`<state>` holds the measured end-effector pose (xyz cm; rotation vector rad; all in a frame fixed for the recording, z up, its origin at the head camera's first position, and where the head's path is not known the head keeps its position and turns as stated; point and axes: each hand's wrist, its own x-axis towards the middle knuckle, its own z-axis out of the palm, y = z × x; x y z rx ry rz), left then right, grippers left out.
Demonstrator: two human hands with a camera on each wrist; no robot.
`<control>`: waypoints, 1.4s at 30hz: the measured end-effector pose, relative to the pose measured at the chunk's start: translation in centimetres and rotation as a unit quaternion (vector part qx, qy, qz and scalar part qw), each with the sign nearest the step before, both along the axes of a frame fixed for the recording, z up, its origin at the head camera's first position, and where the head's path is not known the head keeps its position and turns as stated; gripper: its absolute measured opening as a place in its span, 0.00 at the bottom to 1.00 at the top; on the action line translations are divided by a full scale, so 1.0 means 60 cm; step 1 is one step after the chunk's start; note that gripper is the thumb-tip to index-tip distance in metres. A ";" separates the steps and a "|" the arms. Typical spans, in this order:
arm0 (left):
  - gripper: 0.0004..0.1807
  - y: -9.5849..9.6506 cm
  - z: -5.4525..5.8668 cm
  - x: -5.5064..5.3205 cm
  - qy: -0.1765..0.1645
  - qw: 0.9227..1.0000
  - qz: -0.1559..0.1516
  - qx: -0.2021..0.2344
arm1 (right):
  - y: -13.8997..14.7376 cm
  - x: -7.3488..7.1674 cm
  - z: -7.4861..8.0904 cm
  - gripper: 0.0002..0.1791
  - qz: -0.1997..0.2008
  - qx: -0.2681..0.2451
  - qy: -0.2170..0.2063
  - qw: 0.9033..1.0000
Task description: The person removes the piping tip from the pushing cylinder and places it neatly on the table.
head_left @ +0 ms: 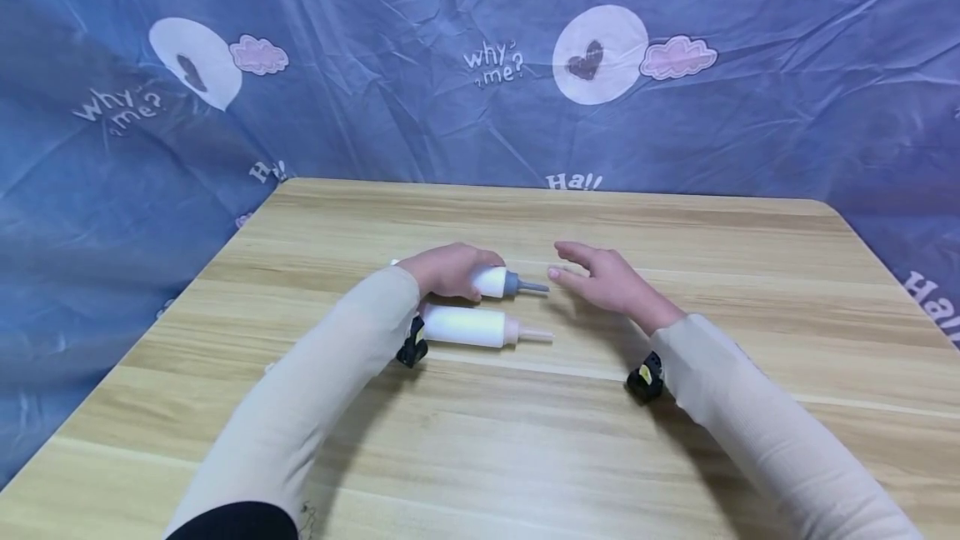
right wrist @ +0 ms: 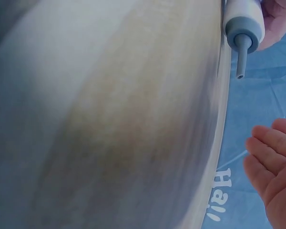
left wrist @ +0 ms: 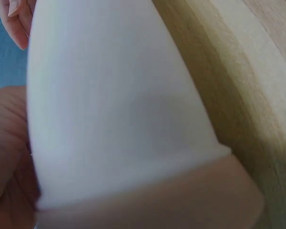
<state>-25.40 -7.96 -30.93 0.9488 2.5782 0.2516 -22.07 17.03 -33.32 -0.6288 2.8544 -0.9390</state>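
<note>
Wrinkled blue printed cloth (head_left: 450, 123) hangs behind; the tabletop (head_left: 495, 432) is wood-grained.

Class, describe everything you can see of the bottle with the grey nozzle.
The grey-nozzled bottle has a smooth white, plastic-looking body, a grey collar and a thin, straight nozzle. It lies sideways, its nozzle pointing toward the right hand, which does not touch it. The left hand grips the body, hiding much of it. It is beyond the pink-nozzled bottle, roughly parallel. Whether it rests on the table is unclear.
</note>
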 end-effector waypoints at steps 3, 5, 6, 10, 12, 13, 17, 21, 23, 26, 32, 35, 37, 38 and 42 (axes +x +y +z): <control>0.31 0.003 0.004 0.000 0.005 1.000 -0.009 0.003 | -0.003 0.001 0.001 0.34 0.004 0.000 -0.001 1.000; 0.30 0.007 0.007 -0.001 0.011 1.000 -0.016 0.010 | -0.005 0.001 0.002 0.33 0.005 -0.004 -0.002 1.000; 0.30 0.009 0.009 -0.001 0.013 1.000 -0.018 0.015 | -0.006 0.001 0.002 0.33 0.007 -0.005 -0.001 1.000; 0.30 0.017 0.016 0.001 0.023 0.999 -0.028 0.022 | -0.012 0.002 0.003 0.32 0.014 -0.017 0.005 1.000; 0.31 0.021 0.020 0.003 0.025 0.999 -0.031 0.022 | -0.015 0.002 0.002 0.31 0.018 -0.023 0.008 1.000; 0.32 0.023 0.022 0.005 0.025 0.999 -0.032 0.021 | -0.016 0.002 0.002 0.31 0.019 -0.027 0.009 0.999; 0.33 0.030 0.027 0.009 0.023 0.999 -0.033 0.027 | -0.021 0.004 0.002 0.29 0.021 -0.042 0.007 0.999; 0.33 0.035 0.029 0.010 0.026 0.998 -0.036 0.036 | -0.026 0.006 0.003 0.25 0.026 -0.065 0.003 0.998; 0.33 0.037 0.031 0.011 0.026 0.998 -0.037 0.040 | -0.028 0.008 0.004 0.23 0.027 -0.075 0.002 0.997; 0.33 0.038 0.033 0.012 0.024 0.998 -0.038 0.045 | -0.030 0.009 0.004 0.22 0.024 -0.084 0.002 0.996; 0.33 0.039 0.035 0.015 0.021 0.998 -0.041 0.053 | -0.032 0.009 0.004 0.20 0.006 -0.108 -0.003 0.994; 0.33 0.040 0.037 0.016 0.023 0.997 -0.043 0.054 | -0.032 0.009 0.004 0.20 -0.011 -0.128 -0.013 0.992; 0.33 0.042 0.039 0.017 0.025 0.997 -0.044 0.055 | -0.031 0.009 0.004 0.20 -0.020 -0.141 -0.021 0.990; 0.33 0.042 0.039 0.017 0.026 0.997 -0.045 0.055 | -0.031 0.009 0.004 0.20 -0.024 -0.148 -0.027 0.988; 0.33 0.043 0.041 0.018 0.031 0.997 -0.051 0.054 | -0.028 0.010 0.002 0.21 -0.027 -0.166 -0.041 0.985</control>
